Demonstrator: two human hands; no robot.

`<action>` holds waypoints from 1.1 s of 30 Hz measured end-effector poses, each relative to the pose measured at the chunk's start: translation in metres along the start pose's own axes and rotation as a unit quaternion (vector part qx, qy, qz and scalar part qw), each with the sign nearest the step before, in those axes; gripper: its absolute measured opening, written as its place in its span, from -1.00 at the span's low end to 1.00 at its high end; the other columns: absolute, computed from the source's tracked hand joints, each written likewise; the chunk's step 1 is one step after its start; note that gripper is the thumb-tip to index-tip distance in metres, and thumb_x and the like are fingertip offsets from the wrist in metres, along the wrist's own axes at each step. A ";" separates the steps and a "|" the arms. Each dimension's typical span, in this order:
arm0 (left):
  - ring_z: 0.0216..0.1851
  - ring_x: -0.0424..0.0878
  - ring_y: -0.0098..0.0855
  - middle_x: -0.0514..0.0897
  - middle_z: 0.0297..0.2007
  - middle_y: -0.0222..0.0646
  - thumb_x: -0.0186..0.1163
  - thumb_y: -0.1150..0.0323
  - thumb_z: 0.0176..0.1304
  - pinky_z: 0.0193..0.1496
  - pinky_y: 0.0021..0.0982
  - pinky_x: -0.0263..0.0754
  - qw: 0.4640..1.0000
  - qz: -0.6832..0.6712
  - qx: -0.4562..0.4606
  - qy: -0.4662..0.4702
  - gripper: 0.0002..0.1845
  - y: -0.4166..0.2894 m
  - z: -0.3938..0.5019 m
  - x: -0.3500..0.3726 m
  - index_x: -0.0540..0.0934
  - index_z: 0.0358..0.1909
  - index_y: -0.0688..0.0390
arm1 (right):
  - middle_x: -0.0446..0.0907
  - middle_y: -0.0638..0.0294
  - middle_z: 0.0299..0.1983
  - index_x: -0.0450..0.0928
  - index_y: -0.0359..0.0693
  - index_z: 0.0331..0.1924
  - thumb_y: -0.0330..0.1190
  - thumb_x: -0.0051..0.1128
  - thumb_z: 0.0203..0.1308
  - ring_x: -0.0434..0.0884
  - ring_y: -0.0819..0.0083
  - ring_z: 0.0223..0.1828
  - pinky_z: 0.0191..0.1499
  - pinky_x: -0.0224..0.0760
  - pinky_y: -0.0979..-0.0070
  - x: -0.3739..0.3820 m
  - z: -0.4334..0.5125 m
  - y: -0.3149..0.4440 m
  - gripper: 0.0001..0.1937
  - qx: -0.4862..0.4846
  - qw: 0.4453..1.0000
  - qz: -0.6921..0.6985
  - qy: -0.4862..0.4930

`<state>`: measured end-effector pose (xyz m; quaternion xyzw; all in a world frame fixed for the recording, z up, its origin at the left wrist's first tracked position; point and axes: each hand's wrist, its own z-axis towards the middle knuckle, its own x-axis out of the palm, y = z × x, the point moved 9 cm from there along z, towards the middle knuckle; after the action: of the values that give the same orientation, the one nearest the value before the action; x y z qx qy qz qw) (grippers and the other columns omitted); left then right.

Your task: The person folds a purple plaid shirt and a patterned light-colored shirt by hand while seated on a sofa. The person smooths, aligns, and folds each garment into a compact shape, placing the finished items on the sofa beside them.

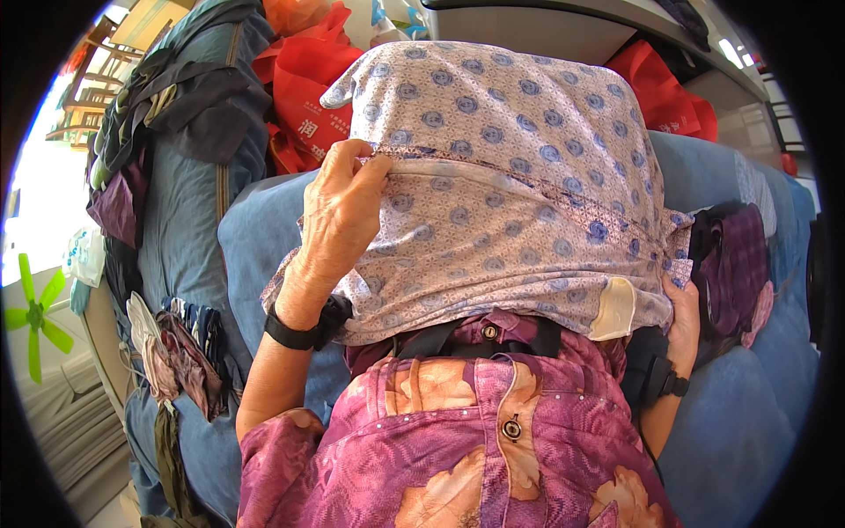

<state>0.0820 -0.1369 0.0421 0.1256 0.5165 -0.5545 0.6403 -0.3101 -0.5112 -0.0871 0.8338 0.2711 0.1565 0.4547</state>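
Across my lap lies a light patterned cloth garment (488, 191) with blue round motifs, seen wrong side out in part. A seam or folded edge runs diagonally over it. My left hand (343, 204) pinches that edge between thumb and fingers at the upper left. At the lower right, my right hand (681, 317) grips the garment's edge near a small cut-out end; some fingers are hidden under the cloth. A cream fabric patch (614, 309) lies on the garment close to my right hand.
I sit on a blue-covered sofa (733, 409). Clothes (198, 99) drape over its left arm, with more small garments (188, 356) below. A purple cloth (733, 270) lies at right. Red bags (310, 86) stand beyond my lap, near a grey cabinet (528, 26). A green fan-like thing (34, 317) is far left.
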 end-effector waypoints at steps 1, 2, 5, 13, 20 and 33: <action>-0.20 0.64 -0.09 0.58 -0.14 -0.12 0.33 0.65 0.06 -0.15 -0.21 0.56 1.000 -0.004 -0.001 -0.002 -0.65 0.000 0.000 0.001 0.65 -0.07 0.27 | 0.70 0.16 0.00 0.50 -0.35 0.19 -0.52 0.19 0.37 0.72 0.33 -0.10 0.01 0.63 0.35 0.004 0.000 0.001 -0.66 -0.005 1.000 0.013 0.020; -0.21 0.64 -0.11 0.59 -0.15 -0.13 0.33 0.65 0.07 -0.15 -0.24 0.55 1.000 -0.007 -0.006 -0.005 -0.67 0.001 0.001 0.001 0.65 -0.08 0.28 | 0.70 0.16 0.01 0.50 -0.35 0.19 -0.52 0.19 0.37 0.72 0.33 -0.09 0.00 0.63 0.34 0.001 0.000 0.000 -0.66 -0.001 1.000 0.000 0.003; -0.23 0.64 -0.09 0.58 -0.19 -0.14 0.32 0.65 0.04 -0.19 -0.21 0.55 1.000 -0.012 0.000 -0.014 -0.68 0.000 0.001 0.001 0.63 -0.10 0.27 | 0.69 0.15 0.01 0.50 -0.35 0.19 -0.52 0.19 0.36 0.72 0.33 -0.08 0.00 0.63 0.34 0.001 -0.001 -0.001 -0.65 -0.002 1.000 0.009 0.002; -0.29 0.61 -0.09 0.53 -0.28 -0.17 0.29 0.66 0.02 -0.24 -0.18 0.54 0.999 -0.019 0.027 0.009 -0.72 -0.002 -0.001 0.007 0.62 -0.17 0.26 | 0.69 0.13 0.00 0.49 -0.36 0.19 -0.50 0.23 0.33 0.72 0.32 -0.09 0.02 0.63 0.34 0.004 0.000 -0.005 -0.63 -0.010 0.999 0.030 0.024; -0.28 0.62 -0.04 0.54 -0.26 -0.15 0.28 0.65 0.05 -0.23 -0.16 0.55 0.998 -0.055 0.032 0.028 -0.74 -0.005 0.003 0.007 0.61 -0.18 0.26 | 0.69 0.12 0.01 0.50 -0.37 0.18 -0.48 0.25 0.32 0.72 0.31 -0.08 0.01 0.62 0.34 0.005 -0.001 -0.004 -0.62 -0.012 1.000 0.014 0.013; -0.37 0.57 -0.35 0.57 -0.25 -0.29 0.33 0.65 0.08 -0.30 -0.41 0.46 0.987 -0.111 -0.033 0.107 -0.81 -0.007 0.004 0.023 0.61 -0.26 0.28 | 0.72 0.17 -0.04 0.55 -0.36 0.14 -0.51 0.20 0.35 0.72 0.37 -0.13 -0.01 0.61 0.39 -0.004 0.002 -0.011 -0.69 -0.002 1.000 0.002 -0.009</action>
<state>0.0744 -0.1554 0.0288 0.1050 0.6110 -0.5879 0.5196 -0.3159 -0.5096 -0.0977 0.8346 0.2651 0.1500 0.4590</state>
